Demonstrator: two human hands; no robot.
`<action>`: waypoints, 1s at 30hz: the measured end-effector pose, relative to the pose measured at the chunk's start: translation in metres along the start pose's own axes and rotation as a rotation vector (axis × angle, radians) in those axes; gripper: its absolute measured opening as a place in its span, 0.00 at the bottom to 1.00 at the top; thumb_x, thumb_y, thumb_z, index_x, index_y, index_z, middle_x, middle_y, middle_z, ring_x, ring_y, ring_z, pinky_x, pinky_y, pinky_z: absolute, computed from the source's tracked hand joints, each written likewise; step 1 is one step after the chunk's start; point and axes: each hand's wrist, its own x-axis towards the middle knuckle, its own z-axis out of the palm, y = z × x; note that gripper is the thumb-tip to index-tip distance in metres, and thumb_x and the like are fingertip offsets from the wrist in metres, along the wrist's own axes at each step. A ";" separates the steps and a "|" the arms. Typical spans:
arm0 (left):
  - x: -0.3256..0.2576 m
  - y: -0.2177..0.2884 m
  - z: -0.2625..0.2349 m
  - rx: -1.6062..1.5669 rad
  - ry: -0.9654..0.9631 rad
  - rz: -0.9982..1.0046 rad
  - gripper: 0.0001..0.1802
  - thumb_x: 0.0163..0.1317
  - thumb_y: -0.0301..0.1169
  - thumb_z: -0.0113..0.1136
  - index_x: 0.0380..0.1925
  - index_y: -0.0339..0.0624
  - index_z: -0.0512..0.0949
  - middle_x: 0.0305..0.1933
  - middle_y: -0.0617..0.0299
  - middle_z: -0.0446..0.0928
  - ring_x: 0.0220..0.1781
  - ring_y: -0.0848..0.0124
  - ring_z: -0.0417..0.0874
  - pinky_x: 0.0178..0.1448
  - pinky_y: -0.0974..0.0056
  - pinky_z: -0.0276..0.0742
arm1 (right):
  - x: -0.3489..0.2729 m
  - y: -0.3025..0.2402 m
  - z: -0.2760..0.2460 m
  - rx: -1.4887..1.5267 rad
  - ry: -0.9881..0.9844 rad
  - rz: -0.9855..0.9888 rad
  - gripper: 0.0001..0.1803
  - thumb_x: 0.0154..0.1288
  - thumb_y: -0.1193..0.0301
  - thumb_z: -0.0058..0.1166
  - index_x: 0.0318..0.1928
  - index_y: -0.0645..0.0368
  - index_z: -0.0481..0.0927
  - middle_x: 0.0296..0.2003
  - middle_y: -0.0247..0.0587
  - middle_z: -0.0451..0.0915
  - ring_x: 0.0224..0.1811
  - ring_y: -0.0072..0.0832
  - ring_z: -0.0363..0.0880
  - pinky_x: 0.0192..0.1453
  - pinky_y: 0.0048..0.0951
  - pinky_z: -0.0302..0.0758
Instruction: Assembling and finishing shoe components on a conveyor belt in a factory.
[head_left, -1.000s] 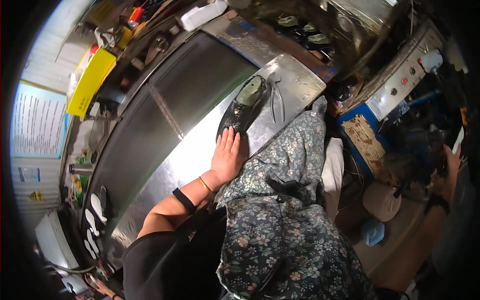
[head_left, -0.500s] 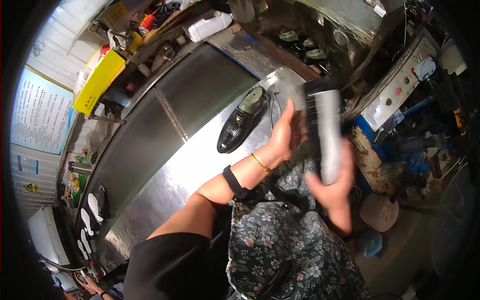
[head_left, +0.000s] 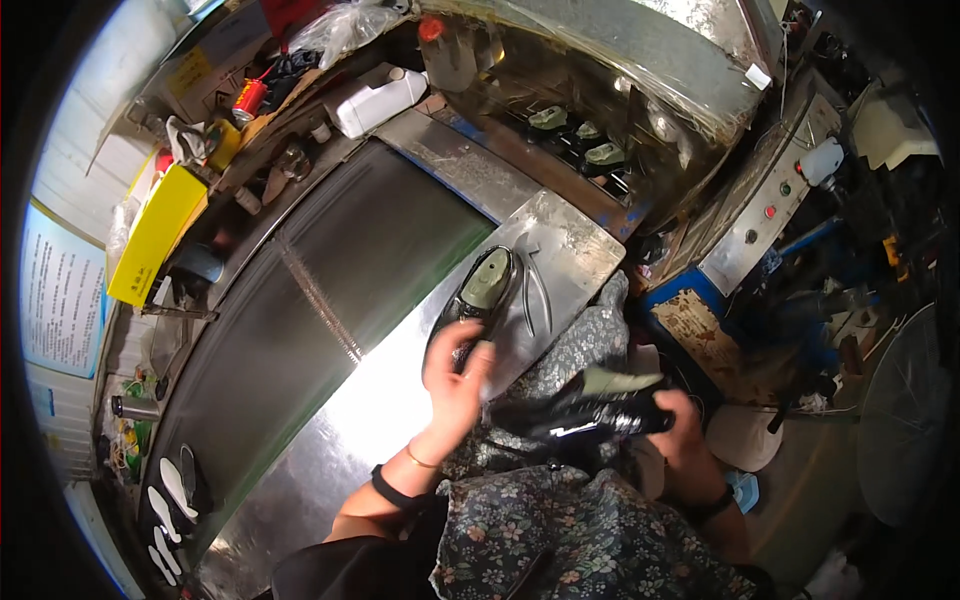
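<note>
A glossy black shoe (head_left: 491, 282) with a green last inside lies on the metal tabletop (head_left: 335, 425). My left hand (head_left: 455, 388) curls over its toe end, thumb on one side and fingers on the other, slightly blurred and hiding the toe. In my right hand (head_left: 682, 437) is a second black shoe (head_left: 590, 415), also on a green last, gripped at one end and held above my lap. Its opening faces up and motion smears it. A pair of metal pincers (head_left: 537, 290) rests beside the first shoe.
A dark conveyor belt (head_left: 400, 215) runs along the table's left side. White insoles (head_left: 165, 510) lie at its near end. More lasted shoes (head_left: 600, 155) stand inside the machine opening at the far side. A control panel (head_left: 765, 200) is at the right; a white jug (head_left: 375, 100) sits behind the belt.
My left hand has gone from open in mid-air to the toe of the shoe on the table. The right-hand shoe has come down from upright to nearly level. The view has shifted.
</note>
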 end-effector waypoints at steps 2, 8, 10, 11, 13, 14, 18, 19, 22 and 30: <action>0.014 -0.021 -0.030 0.211 0.106 -0.032 0.16 0.62 0.29 0.64 0.48 0.35 0.76 0.49 0.51 0.79 0.52 0.58 0.81 0.58 0.60 0.74 | 0.034 -0.007 -0.002 0.710 0.114 0.009 0.24 0.65 0.68 0.49 0.59 0.67 0.72 0.54 0.52 0.77 0.56 0.43 0.79 0.56 0.55 0.78; 0.046 -0.053 -0.011 0.787 -0.136 0.137 0.41 0.53 0.44 0.70 0.62 0.34 0.67 0.56 0.41 0.76 0.58 0.46 0.78 0.62 0.52 0.74 | 0.274 -0.031 0.005 0.321 0.516 -0.505 0.22 0.62 0.72 0.59 0.57 0.59 0.72 0.49 0.40 0.78 0.47 0.31 0.78 0.52 0.37 0.77; 0.065 -0.051 0.009 0.727 -0.223 -0.025 0.44 0.47 0.47 0.73 0.61 0.35 0.68 0.55 0.43 0.78 0.54 0.48 0.81 0.57 0.55 0.78 | 0.331 0.000 -0.017 -0.083 0.584 -0.583 0.23 0.63 0.73 0.59 0.58 0.60 0.72 0.47 0.37 0.78 0.45 0.26 0.77 0.50 0.30 0.76; 0.070 -0.046 0.006 0.729 -0.216 -0.022 0.44 0.47 0.47 0.73 0.61 0.35 0.68 0.55 0.43 0.78 0.54 0.48 0.81 0.57 0.55 0.78 | 0.340 -0.003 -0.007 -0.192 0.574 -0.534 0.23 0.63 0.74 0.59 0.58 0.61 0.72 0.44 0.34 0.78 0.44 0.21 0.75 0.50 0.26 0.74; 0.075 -0.038 -0.010 0.567 -0.314 -0.344 0.46 0.43 0.48 0.75 0.60 0.35 0.69 0.49 0.45 0.81 0.47 0.51 0.84 0.53 0.59 0.80 | 0.318 0.010 0.027 -0.340 0.369 -0.341 0.22 0.61 0.74 0.60 0.56 0.62 0.74 0.44 0.37 0.79 0.44 0.25 0.76 0.48 0.28 0.75; 0.058 -0.088 -0.024 0.189 -0.175 -0.334 0.40 0.47 0.45 0.75 0.57 0.35 0.71 0.43 0.49 0.83 0.42 0.57 0.86 0.50 0.58 0.80 | 0.292 0.020 0.060 -0.140 0.192 -0.301 0.22 0.62 0.71 0.62 0.55 0.63 0.75 0.41 0.35 0.80 0.43 0.24 0.77 0.49 0.28 0.75; 0.030 0.010 0.058 -0.620 -0.152 -0.600 0.30 0.66 0.36 0.64 0.62 0.35 0.64 0.53 0.58 0.77 0.51 0.69 0.79 0.55 0.63 0.76 | 0.128 0.013 0.081 0.406 -0.074 -0.014 0.51 0.58 0.71 0.67 0.76 0.61 0.48 0.70 0.45 0.62 0.71 0.34 0.61 0.74 0.34 0.58; 0.019 0.023 0.071 -0.680 -0.234 -0.656 0.31 0.67 0.36 0.62 0.64 0.35 0.61 0.56 0.58 0.74 0.54 0.70 0.77 0.57 0.64 0.74 | 0.104 0.011 0.069 0.467 0.080 0.080 0.51 0.55 0.78 0.65 0.76 0.60 0.49 0.68 0.46 0.65 0.69 0.34 0.65 0.73 0.33 0.60; 0.014 0.055 0.072 -0.691 -0.730 -0.517 0.43 0.66 0.31 0.63 0.74 0.40 0.49 0.69 0.51 0.65 0.67 0.62 0.70 0.70 0.61 0.64 | 0.051 -0.026 0.006 0.585 0.209 -0.075 0.55 0.45 0.84 0.64 0.76 0.57 0.53 0.65 0.44 0.70 0.63 0.33 0.72 0.67 0.31 0.68; -0.014 0.012 0.018 0.003 -0.723 -0.170 0.26 0.61 0.25 0.66 0.59 0.31 0.72 0.51 0.52 0.82 0.54 0.68 0.82 0.60 0.64 0.76 | -0.108 -0.130 -0.249 -0.709 1.249 -0.351 0.51 0.39 0.81 0.67 0.70 0.54 0.67 0.65 0.43 0.70 0.59 0.32 0.75 0.57 0.29 0.75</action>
